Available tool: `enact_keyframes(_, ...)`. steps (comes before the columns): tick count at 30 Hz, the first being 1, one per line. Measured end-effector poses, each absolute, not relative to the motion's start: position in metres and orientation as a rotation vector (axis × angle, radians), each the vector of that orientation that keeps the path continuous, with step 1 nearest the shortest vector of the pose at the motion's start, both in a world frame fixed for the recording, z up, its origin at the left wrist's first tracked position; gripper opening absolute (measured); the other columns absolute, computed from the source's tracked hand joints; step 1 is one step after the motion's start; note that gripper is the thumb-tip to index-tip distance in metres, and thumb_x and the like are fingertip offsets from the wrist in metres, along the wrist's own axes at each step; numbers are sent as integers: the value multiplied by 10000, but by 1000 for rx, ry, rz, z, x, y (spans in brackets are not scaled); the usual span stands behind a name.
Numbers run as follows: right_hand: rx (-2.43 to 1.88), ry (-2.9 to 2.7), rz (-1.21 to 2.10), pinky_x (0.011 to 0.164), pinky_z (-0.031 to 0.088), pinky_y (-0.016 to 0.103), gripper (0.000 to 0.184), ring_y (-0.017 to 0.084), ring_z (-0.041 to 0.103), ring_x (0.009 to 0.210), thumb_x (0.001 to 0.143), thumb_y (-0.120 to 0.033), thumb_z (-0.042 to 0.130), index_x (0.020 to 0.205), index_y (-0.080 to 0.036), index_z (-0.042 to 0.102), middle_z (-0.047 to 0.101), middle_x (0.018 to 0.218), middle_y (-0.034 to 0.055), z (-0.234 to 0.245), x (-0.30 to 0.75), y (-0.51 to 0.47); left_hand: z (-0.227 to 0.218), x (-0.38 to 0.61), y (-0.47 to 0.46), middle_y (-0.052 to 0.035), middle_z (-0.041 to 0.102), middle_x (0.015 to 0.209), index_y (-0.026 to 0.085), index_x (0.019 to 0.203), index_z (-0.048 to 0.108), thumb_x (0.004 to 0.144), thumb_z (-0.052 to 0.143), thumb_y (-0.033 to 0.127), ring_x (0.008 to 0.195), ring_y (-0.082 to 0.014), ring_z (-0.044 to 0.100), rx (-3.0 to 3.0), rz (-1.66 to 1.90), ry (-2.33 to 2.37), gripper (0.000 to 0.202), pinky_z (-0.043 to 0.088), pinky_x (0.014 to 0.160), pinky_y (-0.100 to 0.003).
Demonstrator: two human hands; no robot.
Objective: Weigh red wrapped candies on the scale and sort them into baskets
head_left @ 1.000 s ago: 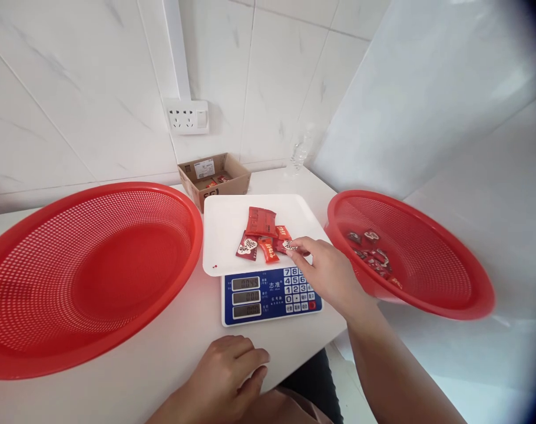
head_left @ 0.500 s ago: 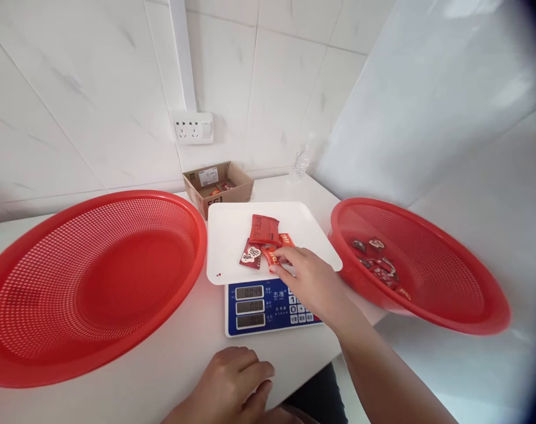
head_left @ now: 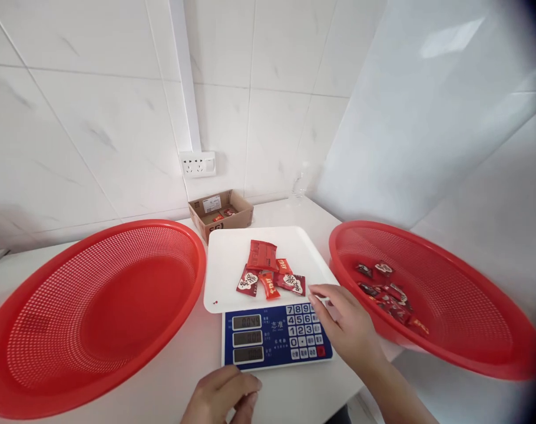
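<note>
Several red snack packets (head_left: 268, 271) lie in a small pile on the white tray (head_left: 232, 253) of a blue-faced digital scale (head_left: 274, 338). My right hand (head_left: 347, 327) hovers just right of the pile by the tray's front right corner, fingers slightly curled and apart, holding nothing. My left hand (head_left: 224, 397) rests on the white table near the front edge, below the scale, fingers loosely curled under with nothing seen in them.
A big red mesh basket (head_left: 91, 306) with nothing in it sits on the left. A second red basket (head_left: 431, 294) on the right holds several packets (head_left: 389, 288). An open cardboard box (head_left: 221, 212) stands behind the scale, with a wall socket (head_left: 198, 165) above.
My right hand has let go of the packets and drawn back to the right, off the pile. The view has tilted upward. My left hand stays put.
</note>
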State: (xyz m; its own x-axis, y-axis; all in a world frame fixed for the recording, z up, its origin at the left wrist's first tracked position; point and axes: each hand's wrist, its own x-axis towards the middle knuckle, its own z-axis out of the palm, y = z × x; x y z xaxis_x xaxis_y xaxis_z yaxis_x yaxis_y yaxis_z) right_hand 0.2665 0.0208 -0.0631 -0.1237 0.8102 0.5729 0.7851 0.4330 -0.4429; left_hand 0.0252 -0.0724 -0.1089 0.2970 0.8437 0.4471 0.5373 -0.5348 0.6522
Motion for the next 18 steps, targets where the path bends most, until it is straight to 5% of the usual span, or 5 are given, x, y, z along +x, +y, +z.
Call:
enact_keyframes(5, -1211, -1837, -104, 734, 544, 320, 157, 194, 654, 834, 877, -273, 531, 980, -206, 629, 687, 895, 72, -102, 298, -3, -52, 19, -56, -21, 637, 796, 238, 954, 593, 905, 441, 196, 701, -108, 624, 2155, 1049, 1355, 166, 507, 624, -184)
enact_keyframes(10, -1218, -1728, 15, 589, 524, 271, 99, 162, 612, 671, 868, -275, 542, 919, -204, 589, 637, 769, 45, -133, 317, -22, -8, 23, -28, -64, 607, 1165, 272, 1148, 554, 917, 417, 333, 1043, -193, 602, 2202, 793, 1590, 275, 518, 873, -326)
enact_keyframes(18, -1400, -1456, 430, 636, 529, 296, 271, 187, 619, 740, 836, -443, 552, 918, -189, 604, 639, 814, 63, -171, 328, -22, 12, 44, 31, -72, 503, 1317, 241, 1255, 435, 900, 371, 512, 1167, -231, 519, 2248, 224, 1784, 452, 492, 892, -359)
